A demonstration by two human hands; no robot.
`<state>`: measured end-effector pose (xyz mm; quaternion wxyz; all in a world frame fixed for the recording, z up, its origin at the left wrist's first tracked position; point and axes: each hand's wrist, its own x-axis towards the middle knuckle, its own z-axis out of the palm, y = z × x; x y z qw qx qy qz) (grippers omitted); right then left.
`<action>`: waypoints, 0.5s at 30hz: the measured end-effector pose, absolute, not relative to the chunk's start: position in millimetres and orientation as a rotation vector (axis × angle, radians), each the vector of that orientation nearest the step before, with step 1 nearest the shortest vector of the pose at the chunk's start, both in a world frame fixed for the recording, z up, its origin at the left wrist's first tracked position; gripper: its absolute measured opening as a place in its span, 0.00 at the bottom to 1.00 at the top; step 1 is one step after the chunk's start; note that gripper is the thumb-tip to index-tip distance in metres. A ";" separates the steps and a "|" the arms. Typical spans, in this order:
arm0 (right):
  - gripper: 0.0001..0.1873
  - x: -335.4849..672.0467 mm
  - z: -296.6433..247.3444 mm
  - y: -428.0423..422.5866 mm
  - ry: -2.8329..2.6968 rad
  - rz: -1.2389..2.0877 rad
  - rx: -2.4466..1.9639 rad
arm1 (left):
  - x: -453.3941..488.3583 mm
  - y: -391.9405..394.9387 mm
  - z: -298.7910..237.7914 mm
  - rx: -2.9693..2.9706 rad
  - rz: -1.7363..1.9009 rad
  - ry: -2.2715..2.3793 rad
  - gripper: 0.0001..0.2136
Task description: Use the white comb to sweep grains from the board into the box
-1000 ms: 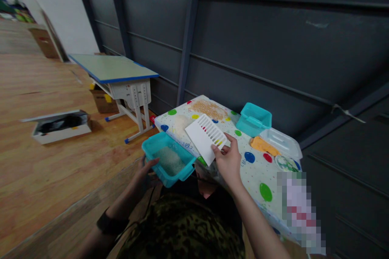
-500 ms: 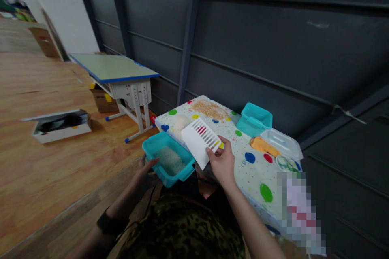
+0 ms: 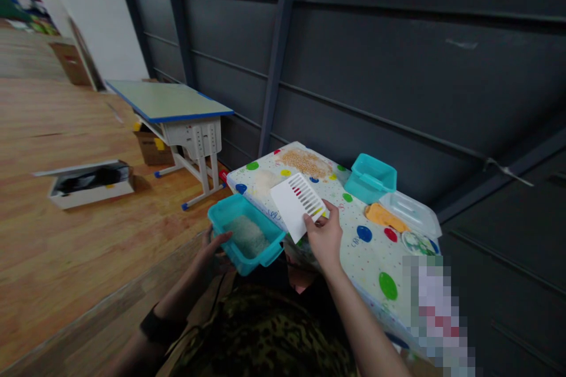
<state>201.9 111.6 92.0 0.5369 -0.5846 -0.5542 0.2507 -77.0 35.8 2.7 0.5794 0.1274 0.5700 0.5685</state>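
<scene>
My left hand (image 3: pixel 216 253) grips the near left side of a teal plastic box (image 3: pixel 216 215), its thumb over the rim. White rice-like grains (image 3: pixel 247 235) lie inside the box, which is held beside the table's near left edge. In my right hand (image 3: pixel 325 232) is a flat white slotted sheet (image 3: pixel 285 206), pinched by its right end. The sheet slants above the table edge, just right of the box, and the patterned cloth shows through its slots. Behind it a pale patch of grains (image 3: pixel 265 182) lies on the table.
Yellow kernels (image 3: pixel 305 162) are spread at the back of the balloon-print table (image 3: pixel 318 283). At its right stand another teal box (image 3: pixel 371 179), a clear lid (image 3: pixel 415 215), an orange cloth (image 3: pixel 384 218) and a round patterned item (image 3: pixel 418 242). A dark panelled wall (image 3: pixel 375 65) rises behind.
The slotted sheet has shifted slightly to the right and turned a little in my right hand. My left hand keeps hold of the box, nearly still. The view has moved slightly.
</scene>
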 end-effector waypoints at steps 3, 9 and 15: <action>0.31 195.4 87.8 106.7 -1.311 0.655 -1.335 | -79.0 35.4 1.8 0.310 1.325 1.315 0.55; 0.32 181.8 86.6 92.9 -1.318 0.836 -1.208 | -74.3 28.5 15.6 0.348 1.359 1.333 0.51; 0.34 194.0 96.1 100.6 -1.346 0.724 -1.268 | -76.9 27.2 18.1 0.331 1.342 1.343 0.54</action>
